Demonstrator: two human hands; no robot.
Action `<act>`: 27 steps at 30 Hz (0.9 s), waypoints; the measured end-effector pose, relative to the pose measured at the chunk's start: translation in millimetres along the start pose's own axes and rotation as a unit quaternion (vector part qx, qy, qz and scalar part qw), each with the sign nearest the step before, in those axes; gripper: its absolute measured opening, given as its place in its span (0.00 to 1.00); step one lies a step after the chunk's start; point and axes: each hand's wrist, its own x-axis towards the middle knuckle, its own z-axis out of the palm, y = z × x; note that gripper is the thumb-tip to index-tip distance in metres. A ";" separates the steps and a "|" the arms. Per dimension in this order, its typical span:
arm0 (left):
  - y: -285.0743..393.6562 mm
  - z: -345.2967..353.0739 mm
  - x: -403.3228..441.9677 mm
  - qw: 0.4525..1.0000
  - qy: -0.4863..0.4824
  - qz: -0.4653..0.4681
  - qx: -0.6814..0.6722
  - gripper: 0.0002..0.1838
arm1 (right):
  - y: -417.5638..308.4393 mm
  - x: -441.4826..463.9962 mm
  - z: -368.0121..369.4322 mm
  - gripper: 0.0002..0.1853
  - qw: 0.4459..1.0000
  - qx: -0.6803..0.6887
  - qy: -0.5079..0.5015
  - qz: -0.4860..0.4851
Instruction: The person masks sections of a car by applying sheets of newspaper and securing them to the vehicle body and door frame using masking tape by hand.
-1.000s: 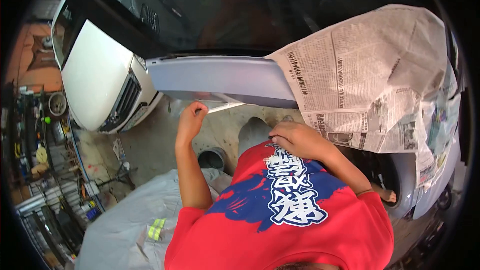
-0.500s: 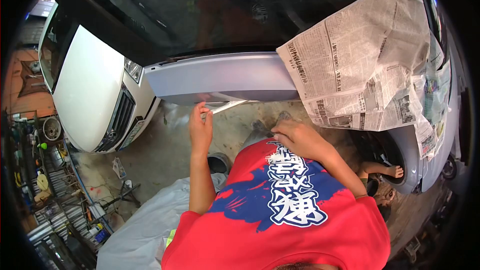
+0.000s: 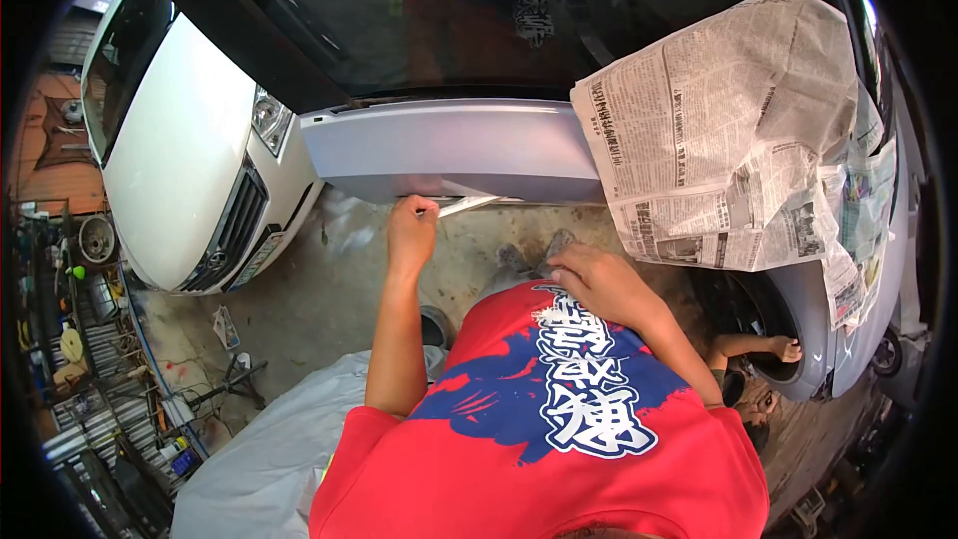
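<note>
My left hand (image 3: 412,228) is closed, with thumb and fingers pinched on the end of a thin white strip (image 3: 467,205), perhaps tape. The strip runs right along the lower part of a silvery-lilac car door (image 3: 459,145). My right hand (image 3: 597,281) lies at the hem of my red shirt (image 3: 469,469), over my leg, palm down with loosely bent fingers. Nothing shows in it. Newspaper sheets (image 3: 728,140) cover the car to the right of the door, above the front wheel (image 3: 748,309).
A white car (image 3: 180,160) stands close on the left. Another person's hand (image 3: 786,348) reaches to the wheel arch at right. A grey cover (image 3: 269,439) lies at my left side; metal parts and tools (image 3: 90,339) crowd the far left.
My left hand has drawn its fingers together round the strip's end and shifted slightly right. My right hand has barely moved. The view has shifted slightly.
</note>
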 end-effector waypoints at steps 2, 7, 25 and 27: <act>-0.3 1.9 1.3 1.000 0.001 0.005 0.017 0.06 | -0.2 -1.5 -1.0 0.14 1.000 0.000 0.003 0.003; 20.0 4.8 -7.1 0.997 0.015 0.018 0.075 0.08 | 2.3 -3.9 -1.3 0.13 1.000 0.009 0.020 -0.001; 25.8 50.6 -19.0 0.989 0.084 -0.035 0.115 0.10 | 16.7 -0.9 -6.5 0.14 1.000 0.012 0.017 -0.021; 22.7 50.9 -18.7 0.990 0.099 -0.024 0.100 0.09 | 18.2 0.0 -8.6 0.15 1.000 0.018 0.016 -0.013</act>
